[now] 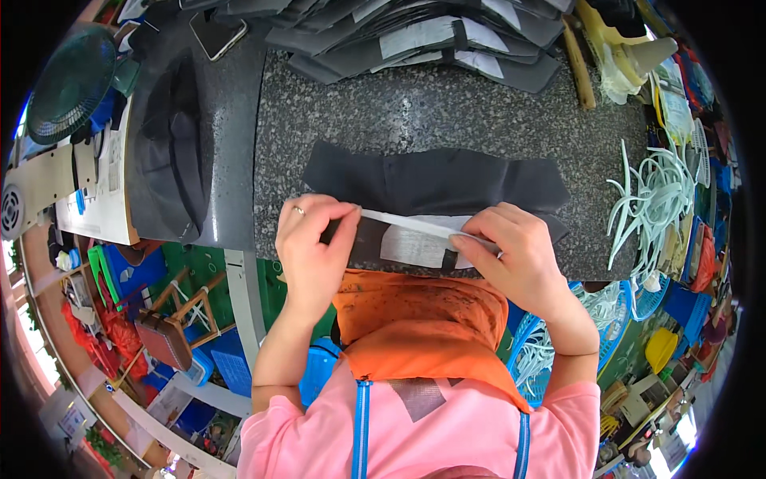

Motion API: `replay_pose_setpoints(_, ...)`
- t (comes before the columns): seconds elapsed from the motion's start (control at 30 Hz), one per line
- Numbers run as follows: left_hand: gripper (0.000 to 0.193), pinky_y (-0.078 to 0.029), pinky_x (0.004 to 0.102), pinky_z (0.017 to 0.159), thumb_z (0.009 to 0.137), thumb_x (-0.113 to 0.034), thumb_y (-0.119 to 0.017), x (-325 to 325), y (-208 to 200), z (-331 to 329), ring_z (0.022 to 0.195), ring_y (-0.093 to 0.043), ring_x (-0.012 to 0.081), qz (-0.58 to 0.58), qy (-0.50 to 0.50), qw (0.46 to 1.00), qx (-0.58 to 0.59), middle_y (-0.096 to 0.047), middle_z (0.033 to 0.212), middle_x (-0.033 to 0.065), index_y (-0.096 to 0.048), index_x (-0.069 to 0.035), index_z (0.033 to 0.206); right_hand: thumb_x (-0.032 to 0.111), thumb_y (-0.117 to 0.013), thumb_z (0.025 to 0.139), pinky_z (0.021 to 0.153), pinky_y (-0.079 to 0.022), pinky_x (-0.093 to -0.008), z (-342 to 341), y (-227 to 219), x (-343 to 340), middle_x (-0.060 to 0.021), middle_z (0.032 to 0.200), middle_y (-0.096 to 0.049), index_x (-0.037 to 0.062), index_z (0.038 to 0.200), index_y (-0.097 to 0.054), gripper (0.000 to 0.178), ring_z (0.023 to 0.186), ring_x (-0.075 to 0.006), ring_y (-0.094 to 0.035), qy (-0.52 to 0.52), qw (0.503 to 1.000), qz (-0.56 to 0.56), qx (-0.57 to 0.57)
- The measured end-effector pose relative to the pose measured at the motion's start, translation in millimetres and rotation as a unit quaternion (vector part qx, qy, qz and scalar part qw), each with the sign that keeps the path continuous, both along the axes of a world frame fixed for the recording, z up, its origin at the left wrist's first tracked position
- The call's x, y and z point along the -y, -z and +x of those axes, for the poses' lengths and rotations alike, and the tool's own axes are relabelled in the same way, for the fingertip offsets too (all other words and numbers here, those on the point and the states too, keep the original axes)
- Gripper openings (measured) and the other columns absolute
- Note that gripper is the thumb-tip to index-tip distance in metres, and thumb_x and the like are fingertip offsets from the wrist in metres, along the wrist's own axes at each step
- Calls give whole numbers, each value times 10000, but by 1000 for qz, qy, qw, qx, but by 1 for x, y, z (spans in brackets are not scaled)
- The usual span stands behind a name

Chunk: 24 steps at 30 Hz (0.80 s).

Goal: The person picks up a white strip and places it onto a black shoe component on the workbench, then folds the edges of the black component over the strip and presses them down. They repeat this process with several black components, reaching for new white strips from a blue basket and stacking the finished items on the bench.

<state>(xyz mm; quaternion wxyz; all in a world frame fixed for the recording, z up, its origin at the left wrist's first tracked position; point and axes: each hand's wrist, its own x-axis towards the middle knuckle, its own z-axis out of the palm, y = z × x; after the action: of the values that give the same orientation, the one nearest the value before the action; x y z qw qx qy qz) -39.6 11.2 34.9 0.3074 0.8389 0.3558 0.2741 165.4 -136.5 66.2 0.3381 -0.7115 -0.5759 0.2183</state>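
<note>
A narrow white strip (411, 224) is stretched between my two hands, low over the front of the stone tabletop. My left hand (313, 243) pinches its left end between thumb and fingers. Fingers of my right hand (515, 247) are closed on the other end, close to a small black tab (450, 259). Beneath and behind the strip lies a dark grey sheet piece (447, 180) with wavy edges. A white rectangular patch (411, 246) on dark material shows below the strip, partly covered by my right hand.
Stacked dark pieces with white patches (423, 40) fill the table's back, beside a wooden-handled tool (578, 64). Pale strips (658, 191) hang over the right edge. A phone (217, 36) and dark folded piece (174, 152) lie left; a blue basket (535, 351) stands below right.
</note>
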Motion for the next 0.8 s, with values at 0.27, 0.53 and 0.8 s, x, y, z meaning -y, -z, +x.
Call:
replay_pose_setpoints(0.27, 517, -482, 435, 857, 632, -91, -855, -2, 4, -10, 1036, -559, 325, 169, 36, 980, -99, -537, 1200, 122, -679, -71, 1118, 188, -742, 825, 567, -479, -393, 3, -6, -2, -69, 660, -612, 71, 774, -666, 148, 632, -271, -597, 25, 996, -91, 1)
replay_pose_setpoints(0.53, 652, -431, 499, 1035, 656, -151, -820, 19, 5, -7, 1218, -501, 378, 108, 198, 963, -147, -527, 1263, 116, -632, -30, 1269, 163, -710, 851, 564, -498, -404, 26, -7, -10, -147, 713, -635, 22, 802, -659, 158, 638, -328, -649, 74, 985, -153, -20)
replay_pose_setpoints(0.8, 708, -467, 550, 1010, 683, -167, -854, 21, 31, -9, 1153, -568, 407, 133, 152, 979, -6, -596, 1212, 178, -551, 40, 1289, 167, -704, 854, 568, -494, -366, 21, -21, -23, -146, 724, -642, 7, 824, -648, 172, 641, -302, -655, 57, 986, -100, -116)
